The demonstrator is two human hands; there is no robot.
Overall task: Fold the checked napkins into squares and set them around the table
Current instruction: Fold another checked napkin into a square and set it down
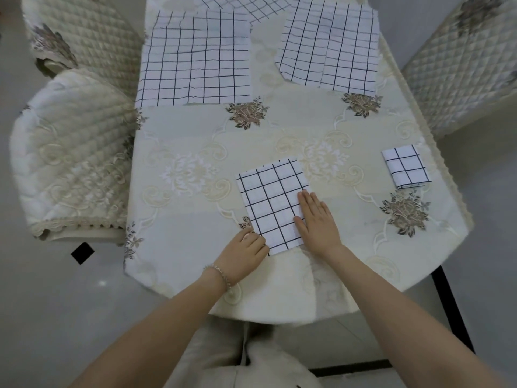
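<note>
The desk (279,130) is lying under a cream embroidered tablecloth with brown flower motifs, filling the middle of the view. 3 quilted cream chairs are standing around it: 2 at the left (72,152) (84,32) and 1 at the far right (464,65).

At the far left of the desk a large white cloth napkin with a dark grid (195,57) is lying spread out, its near edge just beside a flower motif. At the far right a 2nd spread checked napkin (330,43) is lying with its near-left corner slightly turned. Part of a 3rd checked cloth (246,7) is showing at the very far edge, between those 2.

Near the front centre, a half-folded checked napkin (270,203) is lying tilted on the desk, forming a rectangle several grid cells wide. The right hand (317,219) is lying flat on its right edge with straight fingers, its grip loose and pressing only. The left hand (247,247), a beaded bracelet on its wrist, is pinching the napkin's near-left corner with curled fingers.

Well apart at the right, near the desk edge, a small folded checked square (405,170) is resting flat.
</note>
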